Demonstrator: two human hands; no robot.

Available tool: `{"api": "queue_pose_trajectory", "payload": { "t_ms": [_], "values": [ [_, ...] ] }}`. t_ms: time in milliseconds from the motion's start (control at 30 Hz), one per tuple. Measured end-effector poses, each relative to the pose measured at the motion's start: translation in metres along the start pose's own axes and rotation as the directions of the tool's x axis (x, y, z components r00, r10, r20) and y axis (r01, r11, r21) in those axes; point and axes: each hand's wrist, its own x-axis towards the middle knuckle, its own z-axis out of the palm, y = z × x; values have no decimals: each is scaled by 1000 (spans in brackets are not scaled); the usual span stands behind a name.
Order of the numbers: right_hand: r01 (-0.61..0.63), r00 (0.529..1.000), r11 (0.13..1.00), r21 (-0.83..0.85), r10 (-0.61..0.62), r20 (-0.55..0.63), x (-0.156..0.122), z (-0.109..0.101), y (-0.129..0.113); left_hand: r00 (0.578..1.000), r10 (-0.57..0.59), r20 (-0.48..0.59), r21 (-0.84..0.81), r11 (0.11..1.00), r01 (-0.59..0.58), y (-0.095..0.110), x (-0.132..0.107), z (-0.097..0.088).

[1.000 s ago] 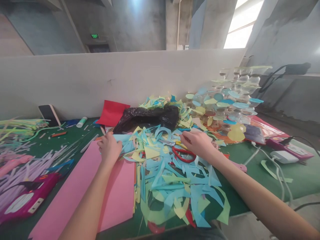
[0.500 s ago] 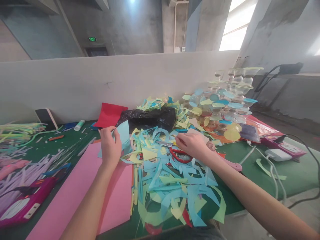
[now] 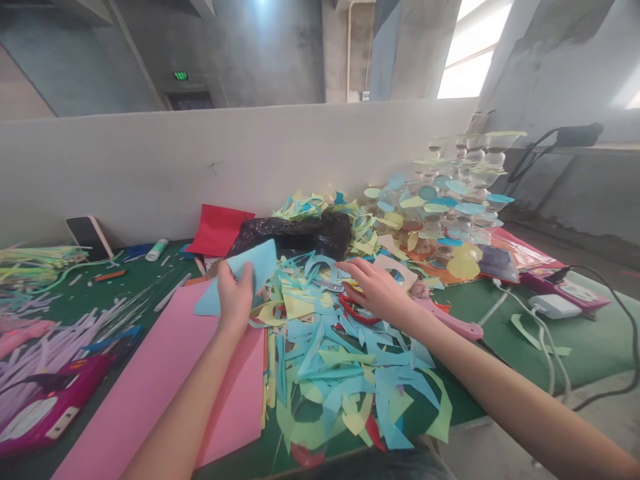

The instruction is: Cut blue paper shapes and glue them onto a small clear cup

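Note:
A sheet of light blue paper [image 3: 263,262] is pinched in my left hand [image 3: 236,298], raised above the pink paper stack [image 3: 220,380]. My right hand [image 3: 376,288] hovers just over red-handled scissors [image 3: 361,316], fingers spread and pointing left. Whether its fingertips touch the scissors I cannot tell. The scissors' blades lie partly hidden among the cuttings. Blue, green and yellow paper scraps [image 3: 325,363] are heaped between and below both hands.
A black plastic bag [image 3: 305,233] and red paper [image 3: 220,230] lie behind. Clear cups with paper discs [image 3: 470,209] stand at back right. A glue gun with a pink handle [image 3: 453,320] lies right; a magenta power strip [image 3: 55,400] sits left.
My left hand has shifted right and turned, showing more of the blue paper. The fingers of my right hand have uncurled and spread above the scissors.

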Motion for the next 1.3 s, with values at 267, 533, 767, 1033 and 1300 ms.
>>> {"api": "queue_pose_trajectory", "payload": {
  "t_ms": [267, 533, 767, 1033, 1300],
  "values": [
    [123, 992, 992, 43, -122, -22, 2, 0, -1, 883, 14, 468, -127, 991, 51, 45, -46, 23],
    [11, 1000, 980, 198, -9, -11, 3, -2, -4, 813, 161, 559, 4, 981, -196, 57, -66, 24],
    [-222, 973, 902, 371, 230, 23, 2, 6, -1, 752, 159, 639, -13, 980, -196, 58, -70, 19],
    [-336, 936, 775, 535, 338, 98, 1, 8, -3, 749, 157, 643, 4, 978, -209, 55, -70, 24],
    [-476, 845, 571, 669, 507, 168, 4, 11, 0, 771, 87, 630, -171, 985, 28, 57, -70, 25]
  ]
}}
